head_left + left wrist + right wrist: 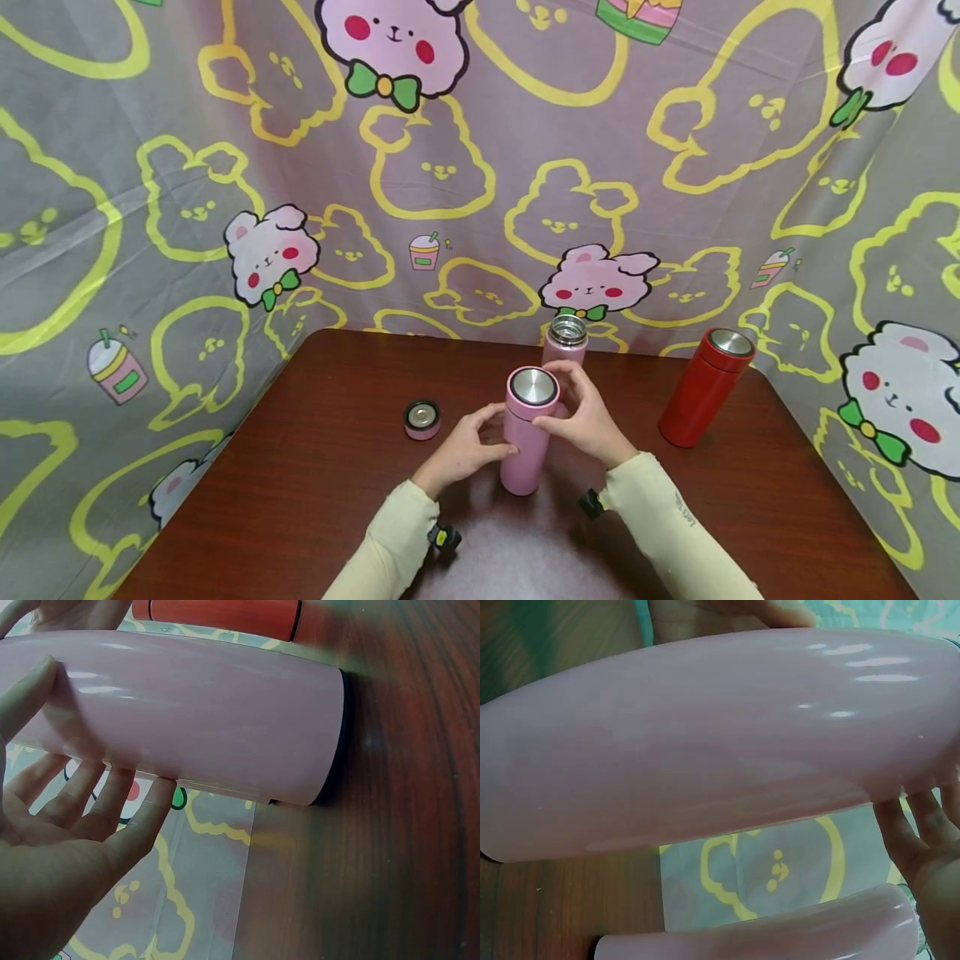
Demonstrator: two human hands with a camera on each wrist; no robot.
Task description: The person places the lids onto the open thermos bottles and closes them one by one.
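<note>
Your left sleeve point(386, 542) and right sleeve point(667, 517) come up from the near edge, pale and close-fitting, each with a small black device at the wrist: one black device point(446, 537) below your left hand point(465, 446), another black device point(592, 503) below your right hand point(588, 412). Between your hands stands a capped pink bottle point(523, 442), roughly upright, and you grip it from both sides. Your left thumb presses its body while the other fingers lie along the opposite side; your right hand holds it higher, around the seam of its steel-topped lid point(534, 386). You can't tell whether its base touches the dark wooden table point(315, 467) beneath. Left of your grip and a little farther out, a loose lid point(422, 419) lies with a metal disc and black ring facing up. Just beyond your right fingers, partly hidden by them, is an uncapped pink bottle point(566, 343), its metal neck bare. Well to the right of your grip stands a red bottle point(697, 396) with a steel top. Behind everything hangs a cartoon-printed curtain point(450, 167).
</note>
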